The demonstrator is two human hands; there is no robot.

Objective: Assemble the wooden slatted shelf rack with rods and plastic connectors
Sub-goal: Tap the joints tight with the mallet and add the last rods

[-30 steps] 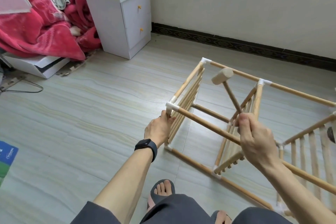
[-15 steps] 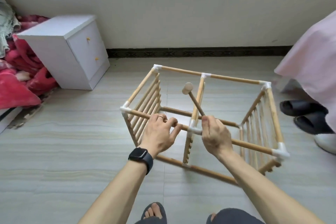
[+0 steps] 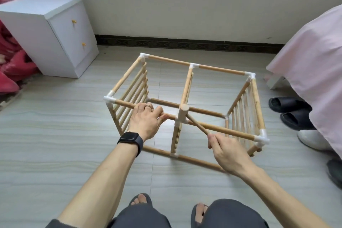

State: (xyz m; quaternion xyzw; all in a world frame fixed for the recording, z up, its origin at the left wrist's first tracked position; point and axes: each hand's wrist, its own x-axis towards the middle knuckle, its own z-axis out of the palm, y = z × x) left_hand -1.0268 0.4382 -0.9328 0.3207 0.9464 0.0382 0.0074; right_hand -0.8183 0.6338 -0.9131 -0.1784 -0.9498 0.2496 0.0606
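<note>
Fingers (image 3: 160, 114) of the left hand (image 3: 146, 122) are curling over the front top rod (image 3: 231, 132) of the rack (image 3: 218, 68), gripping it just left of its middle joint. A ring (image 3: 148, 105) is showing on one finger and a black watch (image 3: 131, 139) is sitting on the wrist. The right hand (image 3: 228, 152) is closing round the end of the handle of a wooden mallet (image 3: 197, 126), the thumb lying along the handle. The handle is slanting up and to the left across the front rod. The mallet head (image 3: 182, 114) is standing over the white middle connector (image 3: 178, 123) of that rod; whether it is touching the plastic I cannot tell.

The rack is standing on the tiled floor (image 3: 55, 135), just in front of the person's feet. Its slatted panels are standing upright: one at the left end (image 3: 133, 94), one in the middle (image 3: 175, 136) and one at the right end (image 3: 244, 114). Rods are joining them along the top and bottom, with white corner connectors (image 3: 109, 99) holding the ends.

Beyond the rack on the left, a white two-drawer cabinet (image 3: 61, 29) is standing against the wall, with a red blanket (image 3: 11, 68) beside it. On the right, a pink cloth (image 3: 314, 65) is hanging down over black slippers (image 3: 286, 104) and a white shoe (image 3: 312, 140).
</note>
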